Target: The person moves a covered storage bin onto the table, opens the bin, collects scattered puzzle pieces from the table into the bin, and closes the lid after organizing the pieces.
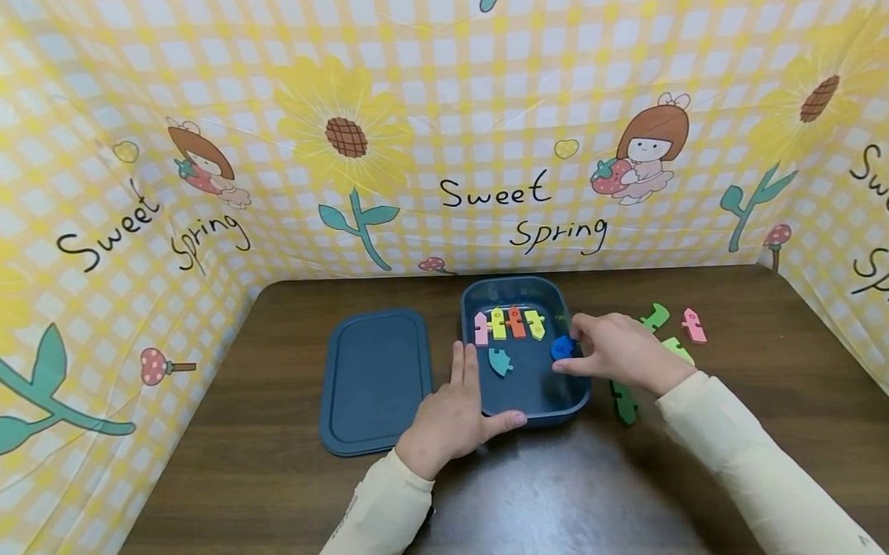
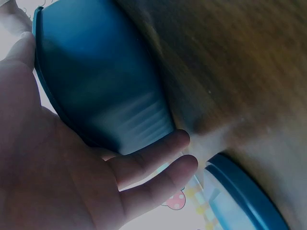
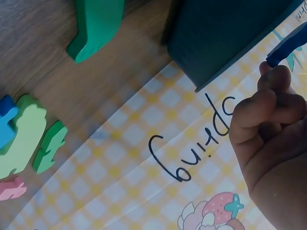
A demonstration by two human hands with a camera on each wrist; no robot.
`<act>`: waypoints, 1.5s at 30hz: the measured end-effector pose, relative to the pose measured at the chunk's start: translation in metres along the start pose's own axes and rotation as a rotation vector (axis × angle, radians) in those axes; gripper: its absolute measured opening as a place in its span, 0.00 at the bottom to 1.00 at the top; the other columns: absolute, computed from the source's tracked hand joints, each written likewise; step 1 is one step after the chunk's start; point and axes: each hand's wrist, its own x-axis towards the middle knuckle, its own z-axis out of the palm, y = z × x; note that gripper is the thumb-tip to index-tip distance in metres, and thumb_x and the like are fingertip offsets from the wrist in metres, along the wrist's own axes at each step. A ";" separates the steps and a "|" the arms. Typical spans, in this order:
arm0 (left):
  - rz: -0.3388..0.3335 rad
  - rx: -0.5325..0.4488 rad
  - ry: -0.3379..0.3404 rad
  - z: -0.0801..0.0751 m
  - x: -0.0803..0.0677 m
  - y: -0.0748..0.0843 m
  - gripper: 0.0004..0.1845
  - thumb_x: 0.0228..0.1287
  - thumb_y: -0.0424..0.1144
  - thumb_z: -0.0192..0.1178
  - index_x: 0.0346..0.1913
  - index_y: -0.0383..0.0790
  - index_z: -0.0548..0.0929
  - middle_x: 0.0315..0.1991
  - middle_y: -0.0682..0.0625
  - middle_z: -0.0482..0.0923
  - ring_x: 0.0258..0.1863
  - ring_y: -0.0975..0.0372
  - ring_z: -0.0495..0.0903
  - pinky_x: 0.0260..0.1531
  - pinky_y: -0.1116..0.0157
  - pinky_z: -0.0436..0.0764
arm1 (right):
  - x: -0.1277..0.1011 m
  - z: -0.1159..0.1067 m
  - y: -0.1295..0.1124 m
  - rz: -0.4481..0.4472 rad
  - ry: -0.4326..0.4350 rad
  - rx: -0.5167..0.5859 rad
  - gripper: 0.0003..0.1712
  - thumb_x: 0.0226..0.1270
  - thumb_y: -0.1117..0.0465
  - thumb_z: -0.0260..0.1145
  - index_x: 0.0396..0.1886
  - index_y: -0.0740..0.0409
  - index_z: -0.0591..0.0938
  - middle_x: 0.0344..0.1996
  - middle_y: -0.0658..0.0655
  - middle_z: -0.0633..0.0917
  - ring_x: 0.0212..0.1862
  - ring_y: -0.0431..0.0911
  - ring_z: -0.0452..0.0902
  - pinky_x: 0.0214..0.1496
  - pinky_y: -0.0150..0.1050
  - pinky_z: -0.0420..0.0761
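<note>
My right hand pinches a blue puzzle piece between thumb and fingers, over the right side of a dark blue box. The same blue piece shows at the fingertips in the right wrist view. My left hand lies along the box's near left corner, its fingers stretched out by the left wall and its thumb at the front rim. Inside the box, pink, yellow, orange and pale yellow pieces stand in a row. A teal piece lies nearer me.
Left of the box lies its flat blue lid. To the right are a dark green piece, a green piece, a light green piece and a pink piece on the brown table. A checked cloth hangs behind.
</note>
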 end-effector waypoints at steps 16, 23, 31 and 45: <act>0.006 -0.003 -0.001 0.001 -0.001 -0.002 0.66 0.58 0.76 0.58 0.82 0.37 0.38 0.81 0.42 0.31 0.36 0.50 0.83 0.22 0.61 0.76 | 0.027 0.014 -0.008 0.040 -0.049 -0.034 0.31 0.58 0.36 0.74 0.42 0.57 0.80 0.21 0.50 0.77 0.26 0.44 0.74 0.27 0.38 0.75; 0.009 -0.006 0.004 0.001 -0.001 -0.001 0.66 0.58 0.75 0.59 0.82 0.37 0.38 0.82 0.41 0.32 0.34 0.50 0.83 0.22 0.61 0.76 | 0.035 0.016 -0.012 0.034 -0.059 -0.049 0.31 0.59 0.36 0.74 0.44 0.58 0.80 0.23 0.50 0.77 0.27 0.45 0.74 0.29 0.38 0.76; 0.002 0.000 0.004 0.000 0.000 -0.001 0.66 0.57 0.76 0.58 0.82 0.38 0.38 0.82 0.42 0.31 0.39 0.48 0.84 0.23 0.61 0.77 | 0.043 0.020 -0.019 0.060 -0.055 -0.075 0.35 0.60 0.35 0.73 0.50 0.61 0.81 0.30 0.53 0.81 0.32 0.47 0.76 0.36 0.41 0.80; 0.018 0.007 0.003 -0.001 -0.002 0.000 0.65 0.58 0.76 0.58 0.81 0.37 0.38 0.81 0.41 0.32 0.39 0.49 0.85 0.24 0.61 0.78 | 0.051 0.022 -0.025 0.062 -0.071 -0.098 0.38 0.61 0.36 0.72 0.56 0.64 0.81 0.37 0.56 0.85 0.35 0.48 0.78 0.43 0.47 0.83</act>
